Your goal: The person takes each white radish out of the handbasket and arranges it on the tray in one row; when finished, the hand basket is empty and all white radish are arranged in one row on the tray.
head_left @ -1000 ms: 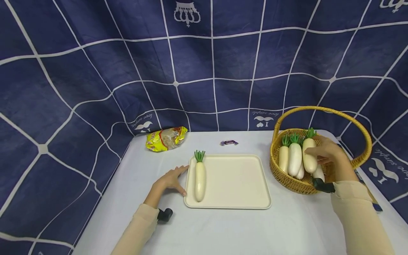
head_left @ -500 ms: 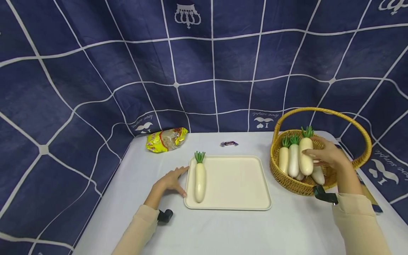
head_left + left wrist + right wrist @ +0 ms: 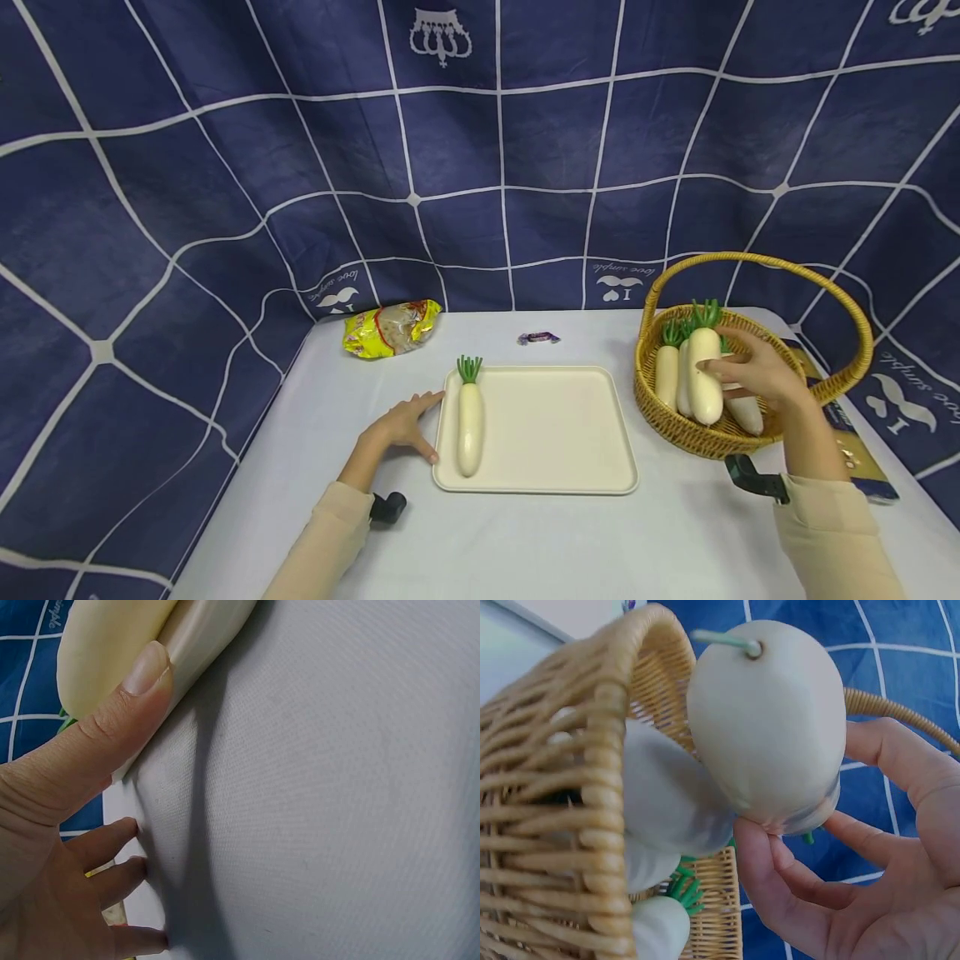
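My right hand (image 3: 761,367) grips a white radish (image 3: 705,375) with green leaves, held upright over the wicker basket (image 3: 693,439). In the right wrist view, fingers and thumb close around this radish (image 3: 769,720), its rounded end facing the camera. Several more radishes lie in the basket, among them a cream one (image 3: 666,377) at the left and a whiter one (image 3: 744,412) partly behind my hand. At the cream tray (image 3: 555,429), my left hand (image 3: 401,425) spreads its fingers along the left edge, thumb at the rim. Another radish (image 3: 470,429) lies lengthwise in the tray's left side.
Behind the tray lie a yellow snack bag (image 3: 393,327) and a small purple wrapped candy (image 3: 538,337). A dark blue and gold packet (image 3: 858,467) sits right of the basket, partly under my right arm. The basket's tall handle (image 3: 862,333) arches over its right side.
My right hand has shifted left across the basket with the radish, which now overlaps the neighbouring white radish. More of the packet at the right shows. My left hand has stayed put.
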Action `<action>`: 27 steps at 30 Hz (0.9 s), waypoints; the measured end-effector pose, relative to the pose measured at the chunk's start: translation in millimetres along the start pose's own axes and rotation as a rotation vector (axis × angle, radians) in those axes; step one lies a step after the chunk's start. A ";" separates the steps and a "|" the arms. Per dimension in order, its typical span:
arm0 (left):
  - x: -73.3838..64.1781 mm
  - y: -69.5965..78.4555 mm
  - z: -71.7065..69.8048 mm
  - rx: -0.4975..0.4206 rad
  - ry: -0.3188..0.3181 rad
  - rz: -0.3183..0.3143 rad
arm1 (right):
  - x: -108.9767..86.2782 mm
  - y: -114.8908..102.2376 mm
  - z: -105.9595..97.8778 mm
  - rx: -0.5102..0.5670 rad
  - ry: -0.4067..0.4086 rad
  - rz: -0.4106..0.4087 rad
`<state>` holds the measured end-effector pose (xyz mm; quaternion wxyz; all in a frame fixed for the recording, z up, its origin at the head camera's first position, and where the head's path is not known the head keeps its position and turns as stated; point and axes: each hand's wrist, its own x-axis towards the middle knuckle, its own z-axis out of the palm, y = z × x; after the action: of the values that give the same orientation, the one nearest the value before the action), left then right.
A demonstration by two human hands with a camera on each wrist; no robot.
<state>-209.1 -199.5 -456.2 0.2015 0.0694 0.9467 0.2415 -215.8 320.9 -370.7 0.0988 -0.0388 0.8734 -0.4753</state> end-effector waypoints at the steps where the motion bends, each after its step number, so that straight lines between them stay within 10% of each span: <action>1: -0.1 0.1 -0.1 0.001 0.000 -0.001 | -0.7 -1.4 1.6 0.001 0.002 -0.001; 27: -0.3 0.3 -0.1 0.005 -0.005 0.002 | -9.1 -17.9 50.2 0.024 0.014 -0.005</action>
<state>-208.9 -199.3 -455.9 0.2032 0.0715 0.9468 0.2390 -196.9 271.3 -381.1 0.0921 -0.0368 0.8682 -0.4862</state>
